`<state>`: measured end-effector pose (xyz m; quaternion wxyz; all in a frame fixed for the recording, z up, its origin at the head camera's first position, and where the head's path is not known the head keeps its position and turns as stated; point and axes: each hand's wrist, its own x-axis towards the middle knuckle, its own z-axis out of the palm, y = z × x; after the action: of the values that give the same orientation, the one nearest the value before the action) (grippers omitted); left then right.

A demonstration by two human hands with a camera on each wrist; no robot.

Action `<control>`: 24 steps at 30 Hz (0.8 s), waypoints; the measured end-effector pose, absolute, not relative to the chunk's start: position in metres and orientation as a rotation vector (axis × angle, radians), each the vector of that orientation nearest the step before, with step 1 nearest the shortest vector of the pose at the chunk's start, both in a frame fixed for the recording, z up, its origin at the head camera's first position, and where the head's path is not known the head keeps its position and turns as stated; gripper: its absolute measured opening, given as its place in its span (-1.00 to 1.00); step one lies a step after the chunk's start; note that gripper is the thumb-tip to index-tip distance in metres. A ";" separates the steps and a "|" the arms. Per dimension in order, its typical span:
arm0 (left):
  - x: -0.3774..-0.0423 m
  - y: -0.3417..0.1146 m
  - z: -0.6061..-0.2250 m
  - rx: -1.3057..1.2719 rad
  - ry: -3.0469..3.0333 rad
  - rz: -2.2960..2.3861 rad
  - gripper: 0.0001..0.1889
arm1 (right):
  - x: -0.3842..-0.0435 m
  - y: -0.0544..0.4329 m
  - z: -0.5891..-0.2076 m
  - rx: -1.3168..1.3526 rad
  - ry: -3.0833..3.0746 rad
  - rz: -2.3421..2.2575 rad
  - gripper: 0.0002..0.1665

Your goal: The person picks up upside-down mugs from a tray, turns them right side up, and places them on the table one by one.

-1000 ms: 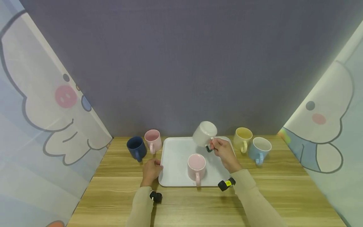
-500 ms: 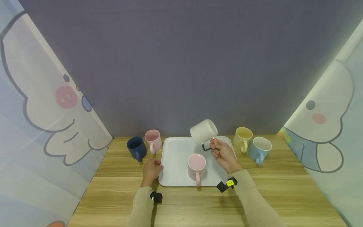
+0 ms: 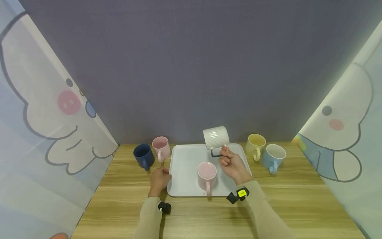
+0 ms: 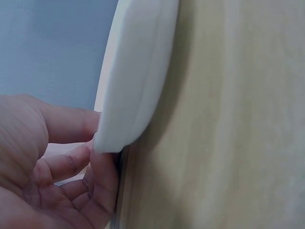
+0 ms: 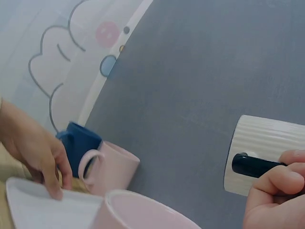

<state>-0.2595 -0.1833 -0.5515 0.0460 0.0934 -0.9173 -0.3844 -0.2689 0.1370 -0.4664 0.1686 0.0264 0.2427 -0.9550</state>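
My right hand [image 3: 234,166] holds a white ribbed mug [image 3: 216,137] by its handle, above the far right part of a white tray [image 3: 184,166]. The mug lies on its side in the air, mouth to the left. Its handle [image 5: 255,165] looks dark in the right wrist view, partly covered by my fingers. On the tray stands a pink mug [image 3: 207,177], its handle facing me. My left hand [image 3: 159,181] pinches the tray's left edge; in the left wrist view the thumb is on one side of the rim [image 4: 128,86] and fingers on the other.
Left of the tray, a navy mug [image 3: 144,155] and another pink mug [image 3: 161,148] stand on the wooden table [image 3: 194,219]. A yellow mug [image 3: 255,145] and a light blue mug [image 3: 273,157] are on the right. A grey wall [image 3: 191,73] rises behind.
The white mug has turned in my right hand, from bottom up to lying on its side. My right wrist has rolled with it. The left hand and the tray have stayed put.
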 end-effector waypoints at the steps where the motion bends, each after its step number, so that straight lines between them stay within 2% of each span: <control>1: -0.259 -0.183 -0.552 0.286 -2.797 -1.173 -0.92 | -0.269 0.136 -0.467 0.080 0.642 -2.718 -0.71; 11: -0.254 -0.176 -0.550 0.271 -2.759 -1.169 -0.88 | -0.265 0.124 -0.469 0.109 0.486 -2.769 -0.74; 18: -0.246 -0.148 -0.537 0.157 -2.526 -1.067 -0.85 | -0.264 0.119 -0.467 0.096 0.429 -2.768 -0.75; 21: -0.247 -0.128 -0.519 0.122 -2.441 -1.299 -0.88 | -0.264 0.116 -0.465 0.089 0.429 -2.771 -0.75; 24: -0.250 -0.109 -0.502 0.068 -2.327 -1.787 -0.84 | -0.263 0.114 -0.464 0.074 0.419 -2.771 -0.75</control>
<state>-0.2502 -0.1087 -0.5019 0.1032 0.0229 -0.7886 -0.6058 -0.2635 0.1138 -0.4642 0.1684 0.0261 0.1474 -0.9743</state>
